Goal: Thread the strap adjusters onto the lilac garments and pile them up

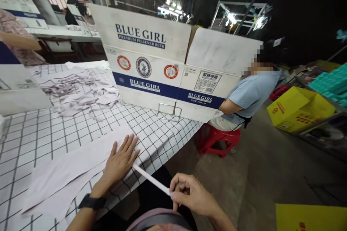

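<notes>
My left hand [121, 158] lies flat, fingers stretched out, on a long piece of pale pinkish-white fabric [73, 164] spread over the table. Beyond the table's edge my right hand [191, 195] pinches the end of a narrow white fabric strip [152, 178]. The strip runs taut from those fingers up to the fabric's edge beside my left hand. Whether it is joined to the fabric beneath my palm is hidden. A second layer of fabric shows along the near side of the piece.
A checked cloth covers the table [151, 137]. An opened-out beer carton [151, 68] stands upright across it, by a wire stand [169, 112]. Crumpled fabric pieces [81, 90] lie at the back left. A person in blue [255, 86] sits on a red stool [219, 139]; yellow boxes [298, 110] stand right.
</notes>
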{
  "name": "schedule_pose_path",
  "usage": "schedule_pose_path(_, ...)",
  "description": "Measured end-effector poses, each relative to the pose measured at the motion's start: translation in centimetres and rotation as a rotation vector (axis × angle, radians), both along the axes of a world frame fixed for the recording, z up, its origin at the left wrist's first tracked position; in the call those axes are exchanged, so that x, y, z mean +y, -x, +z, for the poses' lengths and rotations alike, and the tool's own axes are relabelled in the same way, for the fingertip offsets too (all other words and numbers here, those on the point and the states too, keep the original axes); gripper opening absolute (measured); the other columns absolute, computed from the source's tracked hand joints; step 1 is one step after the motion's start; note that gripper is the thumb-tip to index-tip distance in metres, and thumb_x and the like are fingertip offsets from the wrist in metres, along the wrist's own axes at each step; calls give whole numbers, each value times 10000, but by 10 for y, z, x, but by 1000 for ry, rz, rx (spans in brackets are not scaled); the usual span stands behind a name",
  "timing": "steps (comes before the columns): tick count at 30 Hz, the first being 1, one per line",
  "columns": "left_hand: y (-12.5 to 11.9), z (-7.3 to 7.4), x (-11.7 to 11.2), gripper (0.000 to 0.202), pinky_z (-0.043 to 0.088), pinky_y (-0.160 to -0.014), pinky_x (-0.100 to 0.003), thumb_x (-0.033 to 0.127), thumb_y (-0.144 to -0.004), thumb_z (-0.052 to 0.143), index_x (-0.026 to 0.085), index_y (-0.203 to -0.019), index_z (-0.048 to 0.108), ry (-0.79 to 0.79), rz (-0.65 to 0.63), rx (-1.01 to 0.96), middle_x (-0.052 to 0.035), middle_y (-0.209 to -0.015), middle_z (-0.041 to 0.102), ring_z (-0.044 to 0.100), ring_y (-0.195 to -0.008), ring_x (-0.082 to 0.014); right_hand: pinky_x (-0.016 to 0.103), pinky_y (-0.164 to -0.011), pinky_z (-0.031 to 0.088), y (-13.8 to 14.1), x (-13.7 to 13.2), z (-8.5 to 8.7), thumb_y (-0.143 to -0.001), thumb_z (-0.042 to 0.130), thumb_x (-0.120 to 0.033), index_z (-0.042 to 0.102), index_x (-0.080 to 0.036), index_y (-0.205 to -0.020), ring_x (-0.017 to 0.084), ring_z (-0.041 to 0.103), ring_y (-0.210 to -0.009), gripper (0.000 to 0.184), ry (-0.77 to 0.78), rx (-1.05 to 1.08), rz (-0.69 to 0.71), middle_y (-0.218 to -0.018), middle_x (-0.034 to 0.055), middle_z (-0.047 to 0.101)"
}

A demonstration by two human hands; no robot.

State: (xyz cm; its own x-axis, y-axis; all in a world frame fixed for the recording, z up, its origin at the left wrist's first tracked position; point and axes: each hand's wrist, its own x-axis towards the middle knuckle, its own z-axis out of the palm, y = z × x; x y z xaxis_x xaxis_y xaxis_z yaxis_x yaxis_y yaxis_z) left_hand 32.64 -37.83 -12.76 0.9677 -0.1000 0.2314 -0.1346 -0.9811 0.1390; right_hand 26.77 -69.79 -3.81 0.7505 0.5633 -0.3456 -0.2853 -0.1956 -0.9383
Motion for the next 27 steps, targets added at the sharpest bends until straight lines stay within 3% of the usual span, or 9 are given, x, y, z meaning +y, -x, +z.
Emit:
schedule_pose_path(4, -5, -8, 7, 646, 203, -1254, -629, 537, -1034, 220, 271, -1609, 344, -26, -15, -32, -50, -1648, 346, 313, -1547, -303, 222, -616, 409, -4, 3, 2, -776, 813, -429, 784, -117, -892, 107, 618, -608, 334, -194, 37, 49, -730, 56, 747)
schedule_pose_path(6, -6, -11, 10, 652, 210, -1248, -633, 533, -1028, 214, 260, -1599, 370, -43, -34, -41, -54, -1645, 350, 313, -1546, -306, 252, -697, 450, -5, 6, 4, -780, 803, -410, 812, -122, -937, 123, 639, -662, 328, -297, 51, 61, -787, 70, 766)
schedule_pose_path(12, -8, -13, 15, 642, 201, -1237, -653, 482, -1008, 213, 250, -1550, 467, -117, -50, -14, -55, -1640, 360, 299, -1550, -316, 224, -628, 372, -4, 18, 2, -763, 770, -286, 822, -111, -1034, 74, 510, -635, 326, -488, 92, 125, -988, 120, 794)
schedule_pose_path(16, -9, -9, 15, 620, 199, -1219, -688, 451, -1005, 230, 258, -1527, 503, -159, -60, 37, -56, -1637, 362, 300, -1548, -331, 218, -689, 452, 0, 28, 6, -746, 842, -421, 813, -144, -1091, 111, 624, -727, 443, -459, 48, 170, -987, 93, 792)
schedule_pose_path(19, -8, -3, 13, 603, 198, -1207, -709, 428, -1012, 251, 259, -1548, 469, -142, -56, 59, -73, -1639, 360, 297, -1549, -335, 202, -675, 474, 2, 35, 11, -732, 854, -497, 822, -159, -1084, 103, 618, -701, 489, -426, -22, 190, -934, 67, 792)
schedule_pose_path(24, -4, 11, 1, 591, 210, -1198, -732, 403, -1050, 234, 226, -1599, 363, 62, -12, -13, -125, -1661, 317, 257, -1564, -337, 187, -529, 404, -5, 45, 9, -812, 785, -541, 829, -157, -1085, 71, 503, -555, 473, -325, -259, 151, -861, 60, 795)
schedule_pose_path(27, 9, 29, -14, 540, 179, -1225, -710, 389, -1062, 271, 235, -1551, 440, 185, 9, -104, -125, -1661, 335, 240, -1573, -330, 214, -549, 414, -12, 52, 7, -849, 740, -559, 841, -174, -1040, 87, 512, -545, 441, -255, -312, 99, -759, 43, 770)
